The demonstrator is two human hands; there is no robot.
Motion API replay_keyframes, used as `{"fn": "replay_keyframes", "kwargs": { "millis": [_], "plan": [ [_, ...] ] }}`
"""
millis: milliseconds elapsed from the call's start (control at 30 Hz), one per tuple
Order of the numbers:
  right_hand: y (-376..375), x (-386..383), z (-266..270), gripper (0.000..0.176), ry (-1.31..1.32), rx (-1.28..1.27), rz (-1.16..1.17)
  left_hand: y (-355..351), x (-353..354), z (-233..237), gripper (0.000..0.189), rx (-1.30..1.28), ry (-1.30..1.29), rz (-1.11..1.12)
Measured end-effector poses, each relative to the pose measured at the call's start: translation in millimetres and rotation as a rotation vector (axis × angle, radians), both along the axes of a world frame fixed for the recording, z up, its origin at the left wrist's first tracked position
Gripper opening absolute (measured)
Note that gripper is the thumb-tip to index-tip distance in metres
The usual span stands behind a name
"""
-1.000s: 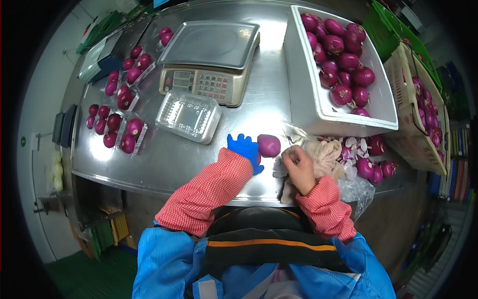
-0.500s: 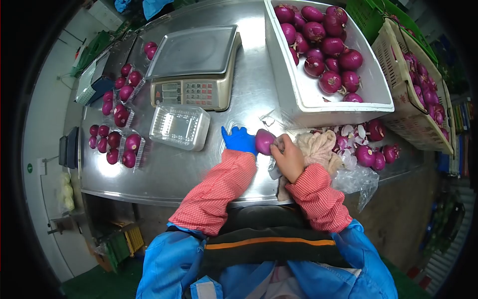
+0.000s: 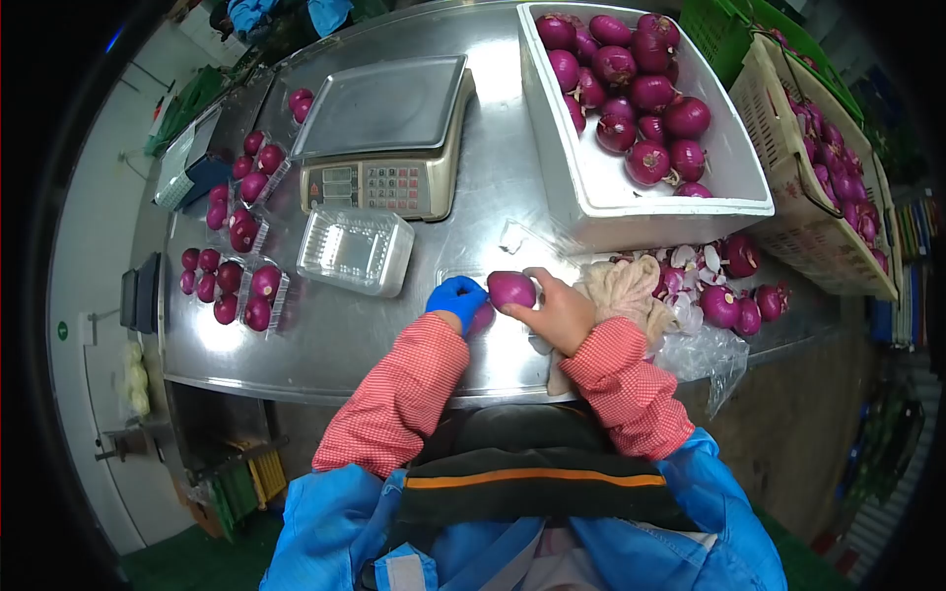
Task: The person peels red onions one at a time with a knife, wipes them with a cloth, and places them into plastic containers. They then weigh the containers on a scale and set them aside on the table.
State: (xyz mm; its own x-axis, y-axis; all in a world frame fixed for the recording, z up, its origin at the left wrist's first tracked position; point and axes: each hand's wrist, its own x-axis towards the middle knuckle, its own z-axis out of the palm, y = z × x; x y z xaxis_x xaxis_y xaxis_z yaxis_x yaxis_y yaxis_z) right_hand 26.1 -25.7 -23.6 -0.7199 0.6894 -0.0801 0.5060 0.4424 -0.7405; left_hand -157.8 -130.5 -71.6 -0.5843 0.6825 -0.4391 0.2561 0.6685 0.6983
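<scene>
A red onion (image 3: 511, 289) is held over the front part of the steel table by my bare right hand (image 3: 560, 313), fingers behind it and thumb in front. My left hand (image 3: 457, 299), in a blue glove, has its fingers curled together right at the onion's left side. A purple patch (image 3: 482, 318) shows just below the glove; I cannot tell what the glove pinches. Left of the glove stands a clear plastic tray (image 3: 356, 252). Beside my right wrist lie a beige cloth (image 3: 624, 292) and a pile of onion peel (image 3: 690, 279).
A weighing scale (image 3: 379, 138) stands behind the plastic tray. At the left are several packs of onions (image 3: 254, 184). A white foam box (image 3: 650, 222) of onions stands at back right, beside a cream crate (image 3: 788, 163). A clear plastic bag (image 3: 705, 364) overhangs the table's front edge.
My left hand has drawn back and lower, its spread fingers now curled together. The onion in my right hand has turned sideways and moved slightly left; my right fingers now reach around it.
</scene>
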Motion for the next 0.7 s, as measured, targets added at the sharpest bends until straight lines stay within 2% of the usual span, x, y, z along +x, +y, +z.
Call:
{"fn": "replay_keyframes", "kwargs": {
  "millis": [33, 67, 200, 267, 367, 500, 633, 667, 700],
  "plan": [
    [-1, -2, 0, 0.065, -0.069, 0.060, 0.017, -4, -5, -1, 0.021, 0.089, -0.176, 0.074],
    [-3, -4, -1, 0.066, -0.137, 0.119, 0.037, -9, -7, -2, 0.017, 0.135, -0.170, 0.107],
    [-12, -17, 8, 0.071, -0.319, 0.269, 0.104, -23, -8, 5, 0.016, 0.143, -0.012, 0.166],
    [-13, -24, 3, 0.072, -0.308, 0.367, 0.132, -30, -7, 3, 0.013, 0.202, 0.086, 0.238],
    [-11, -32, -1, 0.072, -0.248, 0.421, 0.220, -50, -17, -7, 0.018, 0.280, 0.067, 0.312],
    [-3, -42, 13, 0.076, -0.294, 0.230, 0.232, -62, -17, 33, 0.017, 0.237, 0.345, 0.144],
    [3, -34, 14, 0.064, 0.090, -0.039, -0.016, -48, -28, 34, 0.022, 0.347, 0.414, -0.194],
    [7, -29, 23, 0.060, 0.135, -0.250, -0.104, -38, -30, 36, 0.024, 0.329, 0.414, -0.307],
    [13, -24, 11, 0.059, 0.210, -0.315, -0.120, -26, -32, 39, 0.026, 0.313, 0.415, -0.421]
  ]
}}
